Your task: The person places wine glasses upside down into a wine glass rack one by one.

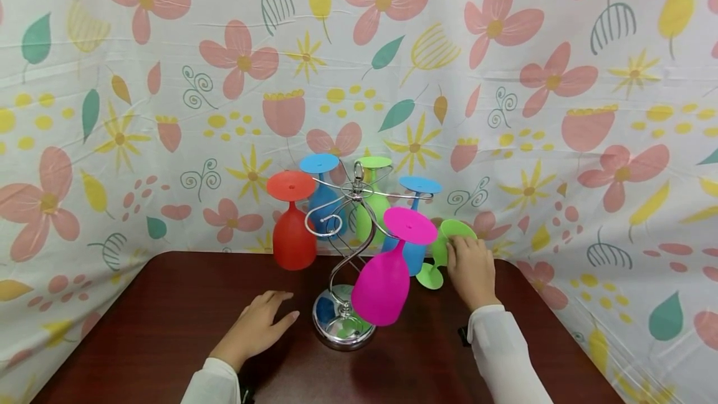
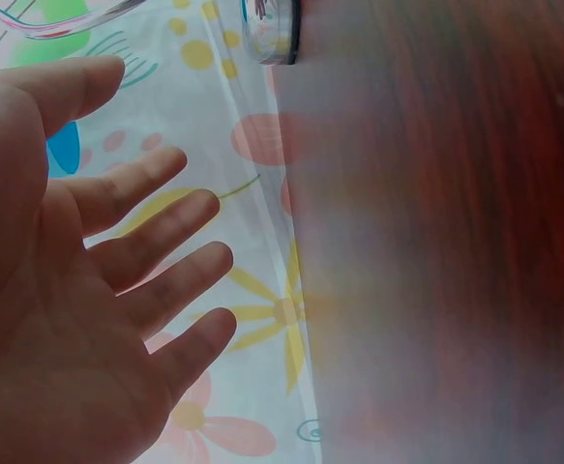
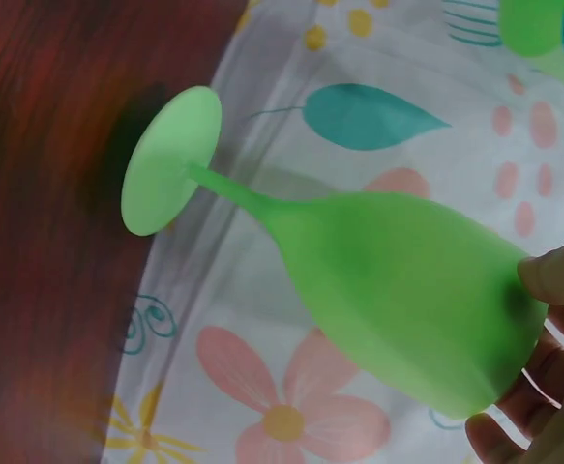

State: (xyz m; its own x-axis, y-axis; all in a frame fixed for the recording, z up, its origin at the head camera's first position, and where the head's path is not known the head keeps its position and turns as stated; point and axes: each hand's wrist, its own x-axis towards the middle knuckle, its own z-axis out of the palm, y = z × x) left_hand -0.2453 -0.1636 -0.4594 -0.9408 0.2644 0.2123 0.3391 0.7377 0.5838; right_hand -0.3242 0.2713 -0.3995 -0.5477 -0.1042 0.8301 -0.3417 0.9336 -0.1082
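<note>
Head view: a dark red-brown bench (image 1: 168,329) is seen against a floral cloth backdrop (image 1: 561,48), which is the largest thing in view. Left of the right-hand grip, a chrome wire rack (image 1: 343,323) stands on the bench on a round base. Goblets are hung upside down from its arms: a magenta goblet (image 1: 382,285) nearest the grip, a red goblet (image 1: 293,239) farthest to the left, and two blue goblets (image 1: 321,195) and a green hung goblet (image 1: 371,204) behind.

A loose green goblet (image 1: 443,254) is held by the right hand (image 1: 471,270), tilted on its side, with its foot just above or on the bench; contact cannot be told. In the right wrist view, the green goblet (image 3: 398,290) is gripped at the rim end of the bowl by curled fingers (image 3: 552,280); the stem and foot point away from the grip.

The left hand (image 1: 258,326) is laid flat on the bench, just left of the rack base and apart from it. In the left wrist view, the left hand (image 2: 78,290) is seen with the grip wide, fingers straight and spread, holding nothing.
</note>
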